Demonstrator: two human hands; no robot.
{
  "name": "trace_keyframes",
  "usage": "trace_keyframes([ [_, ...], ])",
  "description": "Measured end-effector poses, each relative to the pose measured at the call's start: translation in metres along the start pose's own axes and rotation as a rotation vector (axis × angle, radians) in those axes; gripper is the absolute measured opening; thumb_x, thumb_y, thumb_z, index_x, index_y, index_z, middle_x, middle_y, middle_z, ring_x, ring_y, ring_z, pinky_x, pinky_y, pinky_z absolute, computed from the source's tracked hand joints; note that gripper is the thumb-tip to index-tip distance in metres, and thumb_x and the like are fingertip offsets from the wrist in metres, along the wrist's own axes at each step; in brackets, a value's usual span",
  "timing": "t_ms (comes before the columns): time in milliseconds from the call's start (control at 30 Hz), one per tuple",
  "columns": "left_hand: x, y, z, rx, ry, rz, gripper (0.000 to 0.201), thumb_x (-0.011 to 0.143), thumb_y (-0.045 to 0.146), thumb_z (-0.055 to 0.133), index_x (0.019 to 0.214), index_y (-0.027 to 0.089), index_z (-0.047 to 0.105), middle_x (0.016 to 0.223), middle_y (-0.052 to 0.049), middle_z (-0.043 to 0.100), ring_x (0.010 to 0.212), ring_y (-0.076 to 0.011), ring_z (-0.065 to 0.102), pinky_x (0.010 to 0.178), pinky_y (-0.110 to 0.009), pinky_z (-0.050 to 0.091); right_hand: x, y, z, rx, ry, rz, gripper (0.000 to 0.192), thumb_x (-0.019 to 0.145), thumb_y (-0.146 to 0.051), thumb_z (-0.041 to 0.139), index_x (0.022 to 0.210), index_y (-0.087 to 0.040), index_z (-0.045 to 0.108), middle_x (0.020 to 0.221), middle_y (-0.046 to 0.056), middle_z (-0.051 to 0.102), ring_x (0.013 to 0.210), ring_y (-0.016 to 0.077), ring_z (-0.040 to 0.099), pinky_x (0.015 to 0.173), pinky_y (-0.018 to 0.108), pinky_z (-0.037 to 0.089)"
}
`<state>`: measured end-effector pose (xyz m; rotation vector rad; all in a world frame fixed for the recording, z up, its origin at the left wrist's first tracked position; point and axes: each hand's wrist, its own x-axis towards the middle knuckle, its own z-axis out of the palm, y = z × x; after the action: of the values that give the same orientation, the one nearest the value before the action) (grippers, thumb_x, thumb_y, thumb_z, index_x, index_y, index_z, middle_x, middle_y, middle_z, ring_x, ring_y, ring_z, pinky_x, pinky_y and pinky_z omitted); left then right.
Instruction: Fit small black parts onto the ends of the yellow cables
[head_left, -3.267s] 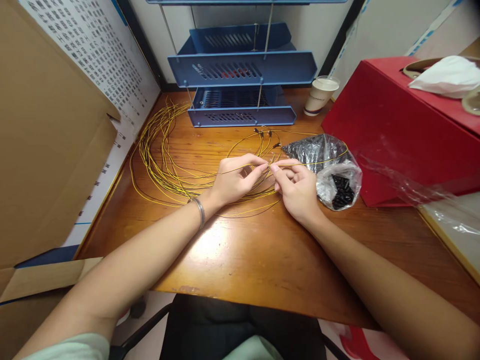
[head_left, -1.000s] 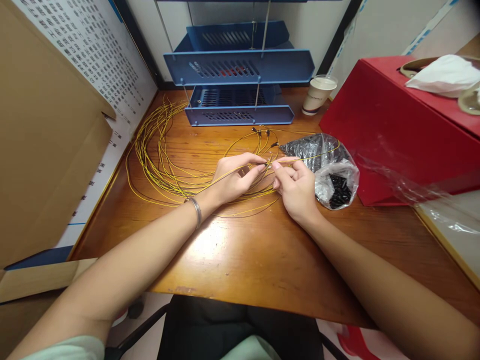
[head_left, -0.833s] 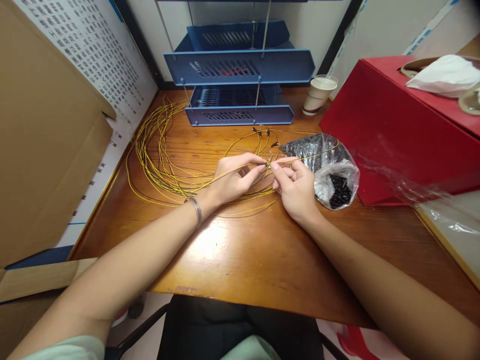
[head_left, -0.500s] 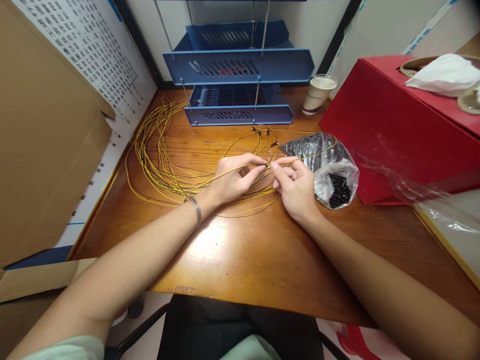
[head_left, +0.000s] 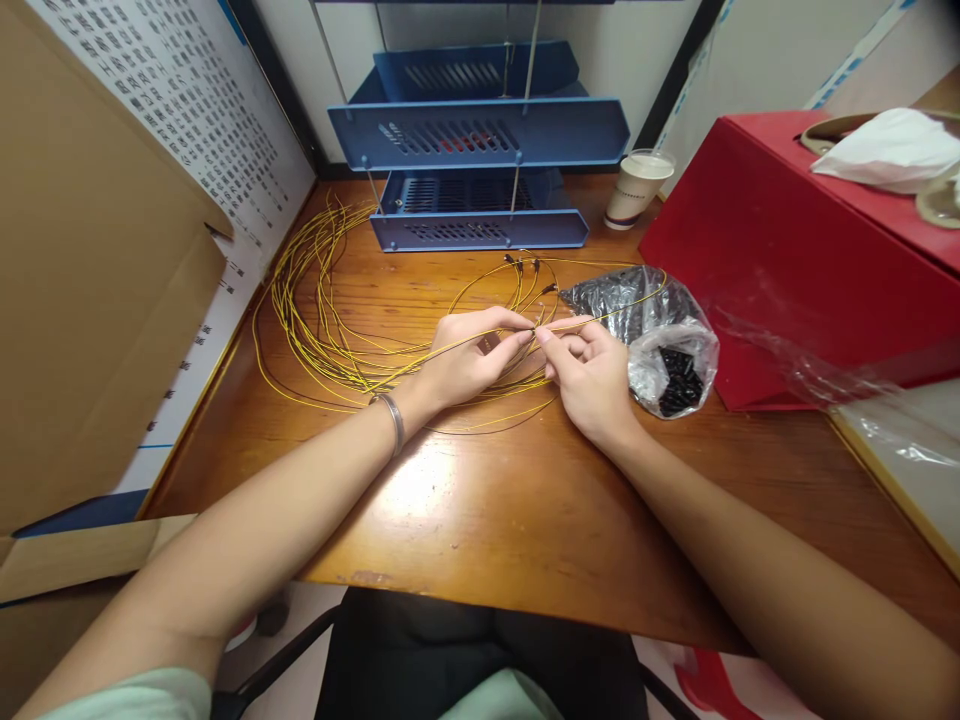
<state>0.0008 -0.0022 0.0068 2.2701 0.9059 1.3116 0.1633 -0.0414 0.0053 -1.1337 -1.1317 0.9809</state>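
Well to the left of the blue tray rack [head_left: 480, 135] stands brown cardboard [head_left: 97, 270]. A loose coil of yellow and black wires [head_left: 360, 378] lies on the wooden table [head_left: 525, 520], reaching from the rack's left end round to its front, partly beneath the left hand [head_left: 472, 350]. That hand is in front of the rack, a bracelet [head_left: 394, 422] at its wrist, thumb and forefinger closed on a small dark piece too tiny to make out. Between hand and rack lie wire ends with black tips [head_left: 550, 288]. The right hand [head_left: 592, 375], in front of the rack's right end, pinches a yellow wire [head_left: 636, 303] beside the left fingertips; this wire loops over a clear bag [head_left: 637, 285] of black pieces [head_left: 681, 383], to the rack's front right. A paper cup [head_left: 637, 190] stands just right of the rack, a red box [head_left: 787, 270] farther right.
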Motion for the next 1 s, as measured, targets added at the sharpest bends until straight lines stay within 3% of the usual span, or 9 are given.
trace_keyframes([
  [300, 0.0000, 0.0034, -0.0002, 0.004, -0.012, -0.071, 0.015, 0.090, 0.025, 0.069, 0.095, 0.015, 0.079, 0.083, -0.002, 0.079, 0.060, -0.0076, 0.062, 0.061, -0.018, 0.048, 0.0000, 0.0046, -0.0022, 0.066, -0.003, 0.035, 0.023, 0.082, -0.036, 0.074, 0.092, -0.019, 0.061, 0.052, -0.008, 0.057, 0.047, 0.0076, 0.051, 0.049, 0.022, 0.034],
  [1000, 0.0001, 0.0015, -0.0007, -0.008, -0.021, -0.018, 0.014, 0.091, 0.025, 0.069, 0.094, 0.015, 0.078, 0.085, -0.002, 0.079, 0.061, -0.0070, 0.063, 0.062, -0.017, 0.049, 0.0003, 0.0026, -0.0005, -0.005, -0.013, 0.003, 0.023, 0.080, -0.036, 0.074, 0.087, -0.018, 0.061, 0.052, -0.007, 0.058, 0.048, 0.0079, 0.052, 0.049, 0.023, 0.036],
])
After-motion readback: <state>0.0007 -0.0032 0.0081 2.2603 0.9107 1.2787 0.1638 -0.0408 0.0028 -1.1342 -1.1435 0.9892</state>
